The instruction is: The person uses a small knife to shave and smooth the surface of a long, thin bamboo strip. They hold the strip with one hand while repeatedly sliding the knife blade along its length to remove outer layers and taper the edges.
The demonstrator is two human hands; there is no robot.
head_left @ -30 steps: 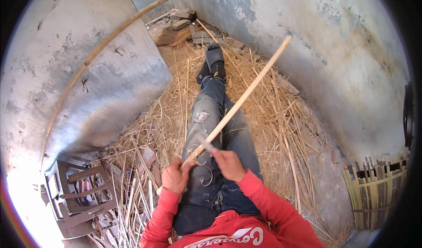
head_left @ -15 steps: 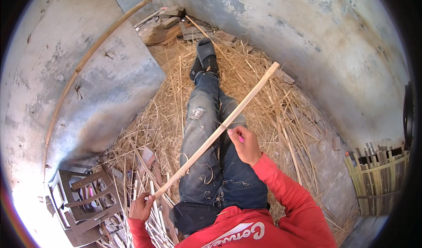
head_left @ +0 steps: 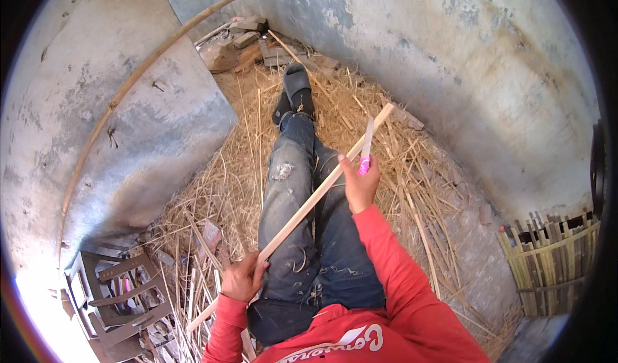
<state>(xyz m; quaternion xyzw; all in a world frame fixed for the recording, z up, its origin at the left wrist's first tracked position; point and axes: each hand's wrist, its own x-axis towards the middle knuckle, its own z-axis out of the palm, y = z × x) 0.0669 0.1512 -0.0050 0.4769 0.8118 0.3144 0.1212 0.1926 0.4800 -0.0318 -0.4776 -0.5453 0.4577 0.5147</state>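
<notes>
Notice a floor (head_left: 473,279) strewn with dry shavings (head_left: 232,189), then dark blue jeans (head_left: 283,195) stretched over them. Find a pale wooden strip (head_left: 304,210) slanting across, from outside the jeans' left edge near the waist to beyond their right edge. Looks light, stiff yet slightly springy, hardly slippery, perhaps apt to split along the grain; best taken across its flat width. See the left hand (head_left: 240,279) low at the jeans' left edge, curled and pinching the strip; the right hand (head_left: 360,188) farther forward past the right edge, on an outstretched forearm, closed round a pink-handled knife (head_left: 367,145) with blade pointing forward, possibly touching the strip with its thumb
</notes>
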